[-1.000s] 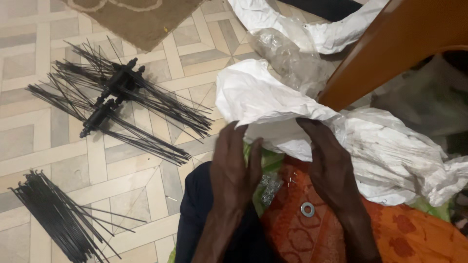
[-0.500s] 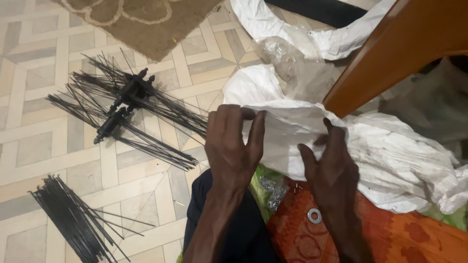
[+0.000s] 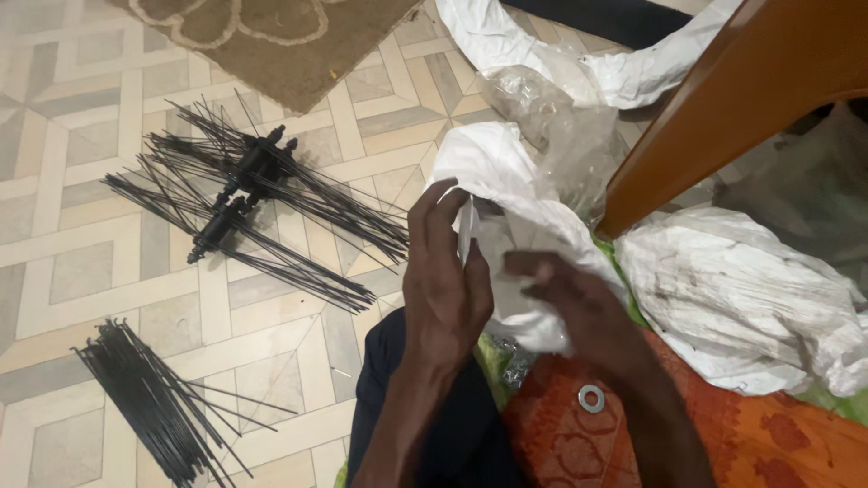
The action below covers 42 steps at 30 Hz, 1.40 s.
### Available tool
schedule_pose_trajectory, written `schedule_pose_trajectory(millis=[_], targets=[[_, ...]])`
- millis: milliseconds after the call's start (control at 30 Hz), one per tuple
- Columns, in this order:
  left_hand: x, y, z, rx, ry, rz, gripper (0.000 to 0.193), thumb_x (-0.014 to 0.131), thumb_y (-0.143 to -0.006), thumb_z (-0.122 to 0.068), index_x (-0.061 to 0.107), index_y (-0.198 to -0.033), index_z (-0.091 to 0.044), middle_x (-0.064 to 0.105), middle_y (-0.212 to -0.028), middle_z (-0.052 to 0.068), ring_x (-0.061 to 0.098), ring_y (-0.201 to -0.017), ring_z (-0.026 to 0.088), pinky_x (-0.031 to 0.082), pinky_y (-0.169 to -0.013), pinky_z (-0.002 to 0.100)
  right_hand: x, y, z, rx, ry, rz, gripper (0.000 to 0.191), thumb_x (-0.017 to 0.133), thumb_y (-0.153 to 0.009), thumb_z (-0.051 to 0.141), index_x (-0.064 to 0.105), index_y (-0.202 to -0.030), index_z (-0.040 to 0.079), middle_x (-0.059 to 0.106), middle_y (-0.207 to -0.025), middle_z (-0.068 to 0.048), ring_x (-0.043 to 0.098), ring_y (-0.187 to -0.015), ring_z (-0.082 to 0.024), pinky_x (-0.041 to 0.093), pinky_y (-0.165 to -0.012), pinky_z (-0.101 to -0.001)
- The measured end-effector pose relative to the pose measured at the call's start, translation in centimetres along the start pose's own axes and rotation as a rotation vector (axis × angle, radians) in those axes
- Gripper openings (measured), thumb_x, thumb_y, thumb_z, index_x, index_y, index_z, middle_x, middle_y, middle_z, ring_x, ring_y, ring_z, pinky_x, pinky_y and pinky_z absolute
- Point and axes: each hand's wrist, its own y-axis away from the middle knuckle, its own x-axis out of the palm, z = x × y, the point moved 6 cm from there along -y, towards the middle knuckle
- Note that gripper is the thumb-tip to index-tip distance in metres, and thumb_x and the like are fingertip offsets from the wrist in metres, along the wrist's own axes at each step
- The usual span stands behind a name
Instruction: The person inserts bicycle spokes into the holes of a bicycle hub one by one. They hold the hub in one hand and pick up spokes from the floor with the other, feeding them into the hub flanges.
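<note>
My left hand (image 3: 448,285) was up on the crumpled white plastic sack (image 3: 506,194), fingers curled over its folded edge, so the grip was clenched on the sack itself. My right hand (image 3: 579,307) lay just beside it on the same white sack, blurred in the picture; its fingers bent down into the folds, but I could not tell whether that grip was closed on the plastic or only pressing on it. The sack sat in front of my knees, partly on the patterned orange cloth (image 3: 778,443) over my lap and partly on the tiled floor (image 3: 81,271).

A small silver metal washer (image 3: 591,398) lay flat on the orange cloth, near my right wrist and apart from the sack. A clear crinkled plastic bag (image 3: 551,117) was bunched against the far side of the sack, touching it. The slanted brown wooden leg of a piece of furniture (image 3: 714,117) crossed above it to the right.

On the floor to my left lay two black hubs with thin black wire spokes fanning out (image 3: 244,194), side by side, and nearer to me a loose bundle of black wire spokes (image 3: 145,398), well apart from my hands. A brown patterned rug (image 3: 280,41) lay beyond them.
</note>
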Motion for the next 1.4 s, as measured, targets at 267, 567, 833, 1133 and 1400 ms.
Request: schedule_pose_trajectory(millis=[267, 567, 833, 1133, 1400], targets=[[-0.7, -0.7, 0.3, -0.023, 0.034, 0.098, 0.063, 0.047, -0.085, 0.014, 0.046, -0.146, -0.002, 0.041, -0.159, 0.02, 0.057, -0.138, 0.04, 0.06, -0.099, 0.042, 1.2, -9.0, 0.8, -0.308, 0.785, 0.03, 0.044, 0.056, -0.091, 0.002, 0.063, -0.134, 0.007, 0.069, -0.127, -0.019, 0.065, -0.116, -0.035, 0.049, -0.099, -0.0419], [0.7, 0.1, 0.4, -0.072, -0.016, 0.207, 0.065, 0.053, -0.083, 0.012, 0.048, -0.145, -0.005, 0.043, -0.159, 0.014, 0.054, -0.137, 0.041, 0.056, -0.103, 0.045, 7.0, -18.9, -0.6, -0.515, 0.951, 0.055, 0.049, 0.061, -0.083, -0.002, 0.065, -0.131, 0.005, 0.067, -0.131, -0.02, 0.063, -0.119, -0.035, 0.05, -0.098, -0.0422], [1.7, 0.4, 1.3, -0.147, -0.02, 0.292, 0.074, 0.054, -0.081, 0.01, 0.037, -0.152, -0.003, 0.031, -0.165, 0.016, 0.069, -0.105, 0.04, 0.061, -0.075, 0.044, 6.8, -18.2, -1.8, -0.522, 0.955, 0.133, 0.047, 0.067, -0.081, 0.001, 0.069, -0.127, 0.008, 0.068, -0.129, -0.016, 0.064, -0.117, -0.031, 0.055, -0.095, -0.0401], [5.3, 0.6, 5.5, -0.309, -0.262, 0.377, 0.095, 0.05, -0.068, 0.024, 0.032, -0.156, -0.008, 0.028, -0.166, 0.014, 0.07, -0.095, 0.037, 0.06, -0.051, 0.041, 2.7, -13.1, -1.0, -0.238, 1.038, 0.379, 0.045, 0.073, -0.079, 0.006, 0.073, -0.123, 0.011, 0.07, -0.128, -0.013, 0.066, -0.115, -0.027, 0.059, -0.091, -0.0376], [4.4, -0.5, 11.2, -0.343, -0.265, -0.014, 0.089, 0.058, -0.081, 0.017, 0.016, -0.158, 0.007, 0.013, -0.161, 0.04, 0.07, -0.096, 0.043, 0.062, -0.058, 0.039, -1.0, -2.1, 8.6, -0.356, 0.478, 0.497, 0.044, 0.08, -0.077, 0.01, 0.075, -0.121, 0.013, 0.073, -0.122, -0.01, 0.071, -0.109, -0.023, 0.065, -0.085, -0.0366]])
